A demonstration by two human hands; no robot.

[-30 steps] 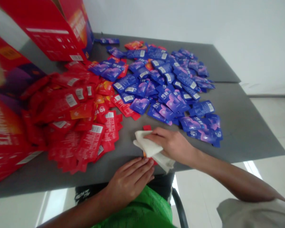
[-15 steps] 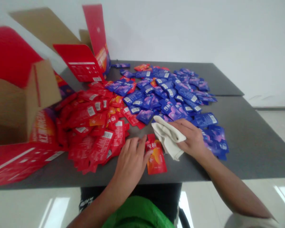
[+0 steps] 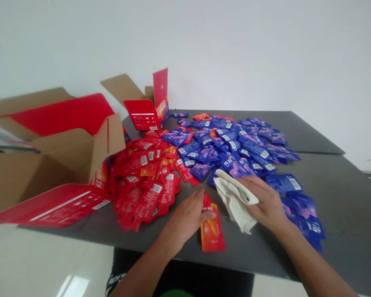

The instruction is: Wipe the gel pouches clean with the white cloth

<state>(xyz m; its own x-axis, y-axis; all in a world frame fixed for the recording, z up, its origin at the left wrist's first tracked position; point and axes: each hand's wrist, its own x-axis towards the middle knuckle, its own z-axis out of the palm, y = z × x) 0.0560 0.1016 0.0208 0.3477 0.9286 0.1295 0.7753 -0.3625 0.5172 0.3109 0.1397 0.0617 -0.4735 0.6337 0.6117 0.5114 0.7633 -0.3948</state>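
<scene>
My left fingers (image 3: 204, 213) lie a bit spread on a red packet (image 3: 213, 235), and my right fingers (image 3: 250, 192) press down on a white cloth (image 3: 235, 206).

A white cloth (image 3: 235, 204) and red packet (image 3: 213, 233) on the surface (image 3: 334, 206)
The right grip (image 3: 266, 206) rests on the cloth; the left grip (image 3: 187, 218) touches the packet, near heaped red packets (image 3: 142, 192) and blue packets (image 3: 228, 150).

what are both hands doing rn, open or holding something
left hand: open, fingertips on a red sachet
right hand: flat on a white cloth, can't tell if gripping
</scene>
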